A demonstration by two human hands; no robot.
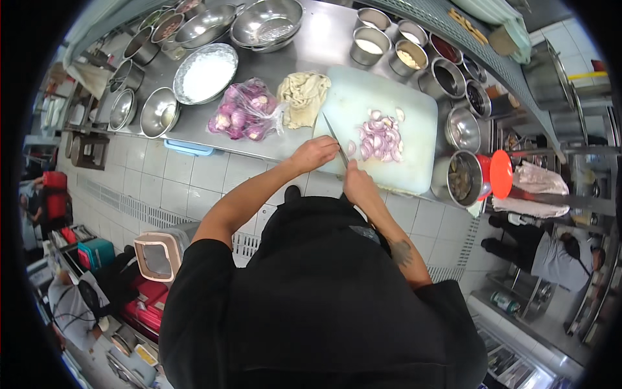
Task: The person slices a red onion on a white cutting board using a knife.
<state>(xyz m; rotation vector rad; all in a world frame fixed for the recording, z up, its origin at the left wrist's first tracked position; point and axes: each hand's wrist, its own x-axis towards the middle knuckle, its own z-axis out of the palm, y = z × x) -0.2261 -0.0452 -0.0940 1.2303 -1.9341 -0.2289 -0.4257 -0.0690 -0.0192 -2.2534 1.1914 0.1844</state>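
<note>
My right hand (358,184) grips a kitchen knife (334,132) near the front edge of a white cutting board (413,107). The blade points away from me and slightly left. Close beside the blade, my left hand (318,151) has its fingers curled at the board's left edge. Whether anything is under those fingers is hidden. A loose slice of red onion (351,148) lies just right of the knife. Further right on the board is a heap of sliced red onion (380,138).
Left of the board are a crumpled beige cloth (302,99) and a plastic bag of red onions (243,111). A basin of white powder (206,73) stands beyond. Metal containers (370,46) line the back and right. A pot (457,179) stands at the right corner. Co-workers are at both sides.
</note>
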